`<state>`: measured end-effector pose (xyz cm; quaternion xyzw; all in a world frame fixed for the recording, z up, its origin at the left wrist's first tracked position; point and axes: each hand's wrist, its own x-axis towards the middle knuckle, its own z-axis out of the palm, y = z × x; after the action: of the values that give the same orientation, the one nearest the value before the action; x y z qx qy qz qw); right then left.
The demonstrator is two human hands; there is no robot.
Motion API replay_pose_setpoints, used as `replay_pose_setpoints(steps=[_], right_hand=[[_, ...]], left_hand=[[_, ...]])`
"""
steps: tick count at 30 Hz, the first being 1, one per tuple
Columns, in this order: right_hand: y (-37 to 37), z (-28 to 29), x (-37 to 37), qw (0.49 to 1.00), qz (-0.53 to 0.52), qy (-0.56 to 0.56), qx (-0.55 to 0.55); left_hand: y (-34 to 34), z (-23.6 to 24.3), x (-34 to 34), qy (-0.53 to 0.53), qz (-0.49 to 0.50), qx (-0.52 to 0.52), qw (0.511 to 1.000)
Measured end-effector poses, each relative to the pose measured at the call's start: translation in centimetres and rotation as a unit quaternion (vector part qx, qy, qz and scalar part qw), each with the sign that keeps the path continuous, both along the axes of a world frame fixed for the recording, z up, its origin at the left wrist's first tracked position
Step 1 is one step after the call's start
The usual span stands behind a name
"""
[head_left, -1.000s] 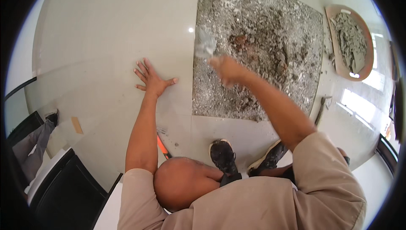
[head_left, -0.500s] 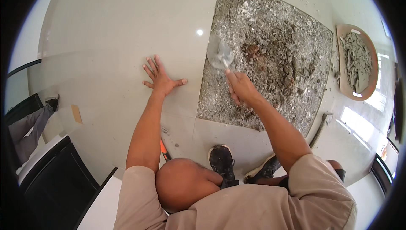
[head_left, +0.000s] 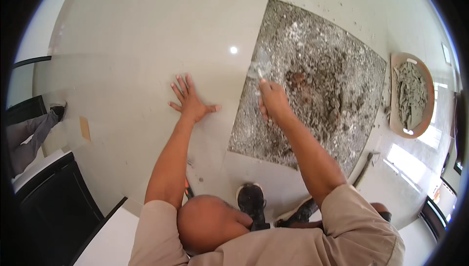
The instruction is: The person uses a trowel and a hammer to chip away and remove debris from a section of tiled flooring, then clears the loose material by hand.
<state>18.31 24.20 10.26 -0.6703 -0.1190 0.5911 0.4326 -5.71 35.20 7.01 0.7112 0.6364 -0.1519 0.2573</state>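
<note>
Trowel [head_left: 258,65] at upper centre of frame, blurred, gripped in closed right hand [head_left: 274,102] over rough grey mortar patch [head_left: 317,85], left hand [head_left: 189,100] open, fingers spread, flat on glossy tile floor [head_left: 132,60], round mortar pan [head_left: 411,95] at right edge.

- Open glossy floor tiles [head_left: 137,55] lie around the flat left hand [head_left: 191,103].
- Rough mortar patch [head_left: 317,85] lies under the right hand [head_left: 274,103].
- A mortar-filled pan [head_left: 411,95] blocks the right edge; dark furniture [head_left: 44,192] crowds lower left.

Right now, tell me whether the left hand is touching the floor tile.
Touching. The head view shows the left hand pressed flat, fingers spread, on the glossy floor tile.
</note>
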Motion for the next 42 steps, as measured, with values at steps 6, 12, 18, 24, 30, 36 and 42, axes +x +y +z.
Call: replay_pose_setpoints(steps=[6, 12, 18, 24, 30, 36, 42], right_hand=[[1.0, 0.7, -0.6, 0.997, 0.02, 0.004, -0.07], [-1.1, -0.6, -0.3, 0.996, 0.015, 0.034, -0.083], [-13.4, 2.4, -5.4, 0.981, 0.105, -0.067, -0.15], [-3.4, 3.4, 5.2, 0.987, 0.021, -0.157, -0.011], [3.1, 3.8, 7.9, 0.994, 0.013, -0.105, -0.039], [5.0, 3.1, 8.7, 0.996, -0.002, -0.061, -0.066], [4.5, 2.5, 7.7, 0.995, -0.003, -0.075, -0.059]], left_hand=[[0.6, 0.4, 0.1, 0.017, -0.006, -0.02, 1.0], [0.5, 0.7, 0.8, -0.003, -0.001, -0.026, 1.0], [0.7, 1.0, -0.2, -0.01, 0.015, -0.014, 1.0], [0.1, 1.1, 0.6, -0.021, 0.006, -0.025, 0.999], [0.5, 1.1, 0.1, -0.021, 0.008, -0.022, 0.999], [0.4, 0.9, 0.3, -0.013, 0.004, -0.021, 1.0], [0.0, 0.7, 0.2, -0.006, 0.003, -0.012, 1.0]])
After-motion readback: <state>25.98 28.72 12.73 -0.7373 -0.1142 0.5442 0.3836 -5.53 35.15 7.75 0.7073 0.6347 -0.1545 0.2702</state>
